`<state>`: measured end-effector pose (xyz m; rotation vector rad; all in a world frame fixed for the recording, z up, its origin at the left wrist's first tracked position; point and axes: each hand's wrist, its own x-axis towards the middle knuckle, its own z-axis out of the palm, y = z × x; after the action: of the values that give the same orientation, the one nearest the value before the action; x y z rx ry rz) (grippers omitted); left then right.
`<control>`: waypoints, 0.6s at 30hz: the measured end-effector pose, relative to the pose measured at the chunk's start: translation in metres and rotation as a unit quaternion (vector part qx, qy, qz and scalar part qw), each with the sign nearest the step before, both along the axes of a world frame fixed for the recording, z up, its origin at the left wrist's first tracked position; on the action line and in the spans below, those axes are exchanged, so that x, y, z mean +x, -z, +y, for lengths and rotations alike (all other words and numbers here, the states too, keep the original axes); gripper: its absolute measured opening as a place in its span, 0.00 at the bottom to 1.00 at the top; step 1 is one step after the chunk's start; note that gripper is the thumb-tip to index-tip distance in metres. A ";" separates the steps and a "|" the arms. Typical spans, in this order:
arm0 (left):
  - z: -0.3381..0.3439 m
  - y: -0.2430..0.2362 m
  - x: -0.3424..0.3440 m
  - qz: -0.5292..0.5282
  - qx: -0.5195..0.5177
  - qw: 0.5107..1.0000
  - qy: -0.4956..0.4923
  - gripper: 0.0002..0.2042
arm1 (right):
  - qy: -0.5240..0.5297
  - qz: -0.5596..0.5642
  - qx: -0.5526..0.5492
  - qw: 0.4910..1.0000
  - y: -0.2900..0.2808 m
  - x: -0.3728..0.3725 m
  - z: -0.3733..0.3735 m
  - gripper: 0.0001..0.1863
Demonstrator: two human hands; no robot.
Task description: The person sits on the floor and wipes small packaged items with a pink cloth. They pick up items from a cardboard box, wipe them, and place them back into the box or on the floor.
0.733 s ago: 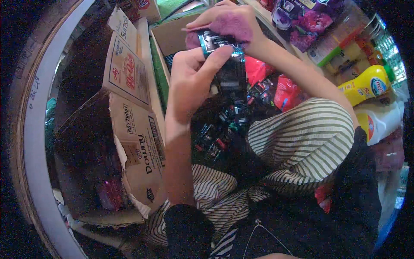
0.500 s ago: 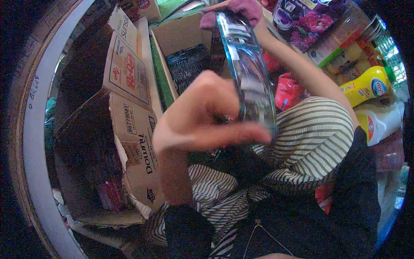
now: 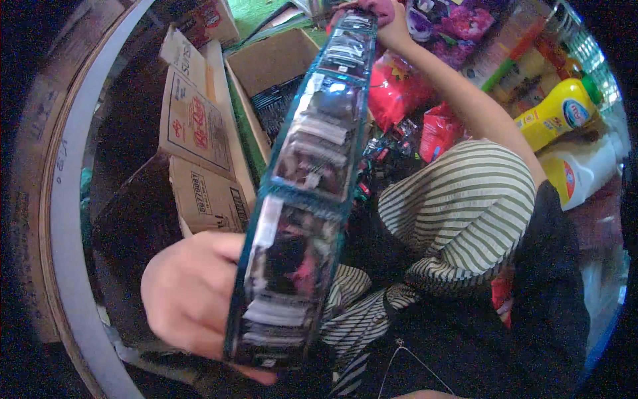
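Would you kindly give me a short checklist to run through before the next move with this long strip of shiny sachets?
1. Left hand grips the near end of the long teal-edged strip of shiny sachets: ok.
2. Right hand holds the far end, up by the purple flowered packets: ok.
3. Strip is stretched straight between both hands, without twist: ok.
4. Perforations between sachets are intact: cannot tell, too blurred.
5. Open brown cardboard box beyond the strip has room inside: ok, though dark packets lie at its near side.
6. Yellow squeeze bottle on the right stands apart from the strip: ok.
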<state>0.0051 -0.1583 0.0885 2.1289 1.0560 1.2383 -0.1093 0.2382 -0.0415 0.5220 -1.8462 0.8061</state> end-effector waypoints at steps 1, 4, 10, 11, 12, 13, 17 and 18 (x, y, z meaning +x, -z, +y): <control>0.011 0.016 -0.017 -0.012 0.027 0.999 0.034 0.08 | 0.093 0.001 0.053 0.994 -0.002 0.015 0.027 0.05; 0.027 0.007 -0.019 0.009 -0.051 0.998 0.043 0.13 | 0.093 0.070 -0.110 0.987 -0.016 0.000 0.055 0.06; 0.052 0.020 -0.027 0.070 -0.079 0.902 -0.418 0.23 | -0.111 0.050 -0.138 0.983 -0.050 -0.001 0.019 0.10; 0.065 0.035 -0.028 0.020 -0.025 0.845 -0.534 0.22 | -0.049 -0.029 -0.070 0.996 -0.060 0.013 -0.015 0.08; 0.079 0.044 -0.029 -0.070 0.026 0.838 -0.541 0.20 | 0.017 -0.102 0.006 0.995 -0.086 0.033 -0.045 0.07; 0.096 0.051 -0.029 -0.161 0.082 0.826 -0.534 0.18 | 0.035 -0.121 0.065 0.990 -0.105 0.055 -0.066 0.07; 0.121 0.060 -0.019 -0.339 0.108 0.819 -0.450 0.10 | -0.053 0.004 0.154 0.987 -0.121 0.078 -0.107 0.08; 0.121 0.062 -0.017 -0.371 0.108 0.801 -0.457 0.09 | -0.084 0.056 0.152 0.983 -0.114 0.073 -0.109 0.08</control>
<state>-0.0114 -0.0373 0.0269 0.9270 1.6202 2.4361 -0.0360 0.1290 0.0726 0.9104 -1.8471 0.5919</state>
